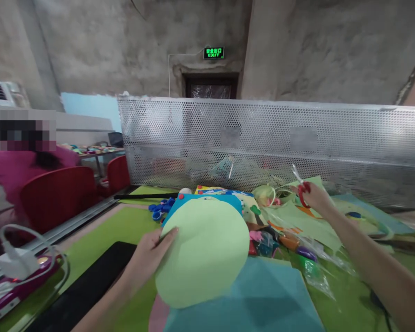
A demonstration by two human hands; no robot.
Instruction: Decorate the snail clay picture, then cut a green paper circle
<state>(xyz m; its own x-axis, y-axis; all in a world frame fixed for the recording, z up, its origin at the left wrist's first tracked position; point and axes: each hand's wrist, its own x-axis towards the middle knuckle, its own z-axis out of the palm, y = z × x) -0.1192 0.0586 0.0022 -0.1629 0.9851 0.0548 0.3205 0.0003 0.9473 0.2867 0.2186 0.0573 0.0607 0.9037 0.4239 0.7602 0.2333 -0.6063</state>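
A large, roughly round piece of pale green paper (204, 258) is pinched along its left edge by my left hand (155, 249), thumb on top. The paper is held over a blue sheet (273, 295) and partly covers it. Out to the right, my right hand (316, 198) is closed around the red handles of a pair of scissors (302, 191), whose blades point up and away. The scissors are apart from the round paper, above a heap of craft materials. Part of a pink sheet (158, 316) shows beneath the green paper.
Blue plastic pieces (160, 210) and a black rod (145, 197) lie behind the paper. Modelling clay in bags (307, 253) sits to the right. A black slab-like object (86, 286) and a power strip (14, 290) are at left. A perforated partition (263, 138) stands behind; a person in pink (7, 180) sits left.
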